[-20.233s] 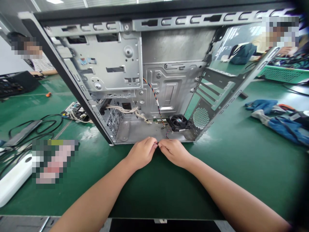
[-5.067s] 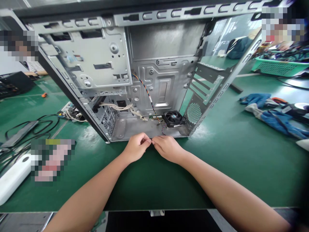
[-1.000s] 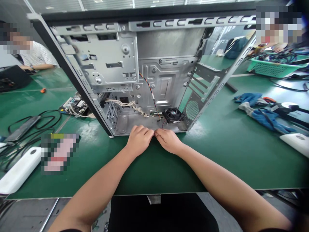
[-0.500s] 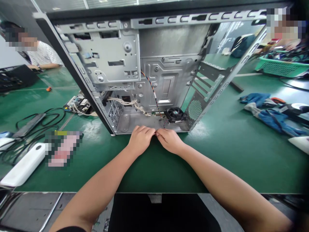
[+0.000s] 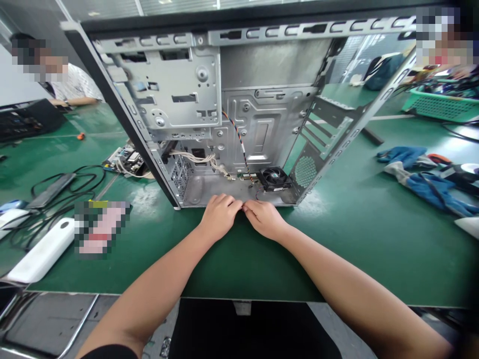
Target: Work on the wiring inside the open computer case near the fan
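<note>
An open computer case (image 5: 264,122) stands upright on the green table, its bare metal inside facing me. My left hand (image 5: 220,217) is closed at the middle of the case's lower front edge. Against it, fingertip to fingertip, my right hand (image 5: 265,218) is closed too, thumb and fingers pressed together. Whatever is between the fingers is hidden. Just behind my right hand, a black cooling fan (image 5: 274,178) lies on the case floor. White cables (image 5: 204,158) and a striped thin cable (image 5: 239,139) hang inside.
Left of the case lie a circuit board (image 5: 129,158), black cords and a white power strip (image 5: 43,252). Blue gloves (image 5: 426,182) rest at the right, with a green basket (image 5: 441,104) of parts behind. Two other people sit across the table.
The view has shifted slightly, so the case and table sit a little further right. Both hands keep the same place at the case's lower edge.
</note>
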Available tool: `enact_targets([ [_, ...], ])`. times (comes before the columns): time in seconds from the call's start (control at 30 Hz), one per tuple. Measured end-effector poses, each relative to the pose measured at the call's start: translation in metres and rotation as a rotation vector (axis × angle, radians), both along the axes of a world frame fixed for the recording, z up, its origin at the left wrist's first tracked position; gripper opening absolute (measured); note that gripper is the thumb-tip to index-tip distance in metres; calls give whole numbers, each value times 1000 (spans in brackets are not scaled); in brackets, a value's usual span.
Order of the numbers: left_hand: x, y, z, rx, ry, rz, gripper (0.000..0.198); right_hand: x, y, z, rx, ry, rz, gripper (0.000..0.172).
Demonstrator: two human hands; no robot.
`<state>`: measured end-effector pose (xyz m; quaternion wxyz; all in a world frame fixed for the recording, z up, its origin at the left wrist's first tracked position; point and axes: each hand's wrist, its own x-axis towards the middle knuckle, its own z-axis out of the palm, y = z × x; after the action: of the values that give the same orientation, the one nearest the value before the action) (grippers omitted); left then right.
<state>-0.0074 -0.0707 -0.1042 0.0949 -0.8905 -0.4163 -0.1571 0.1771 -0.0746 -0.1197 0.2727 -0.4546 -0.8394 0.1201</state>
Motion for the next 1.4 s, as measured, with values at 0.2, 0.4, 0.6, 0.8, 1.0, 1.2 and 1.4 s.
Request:
enact_targets([
  [0.2, 0, -1, 1, -1, -24, -7, 23, 0, 0, 0, -10, 6, 5, 19],
  [0.4, -2, -2, 5, 33, -42, -42, 21, 0, 0, 3, -27, 6, 4, 20],
  [0.6, -4, -1, 4, 48, 8, -52, 25, 1, 0, 2, -21, -15, 9, 19],
  [0.8, -4, 0, 0, 56, 18, -54, 24, 1, 1, 0, -2, -39, -1, 21],
  [1.0, -4, 0, 1, 18, 40, -45, 24, 1, 2, -3, 13, -59, -4, 21],
  [1.2, -4, 0, 4, 34, 64, -61, 20, 2, 1, 0, 17, -49, 35, 22],
  [1.4, -3, -1, 0, 63, 13, -63, 23, 4, 3, 7, -11, -10, 54, 25],
])
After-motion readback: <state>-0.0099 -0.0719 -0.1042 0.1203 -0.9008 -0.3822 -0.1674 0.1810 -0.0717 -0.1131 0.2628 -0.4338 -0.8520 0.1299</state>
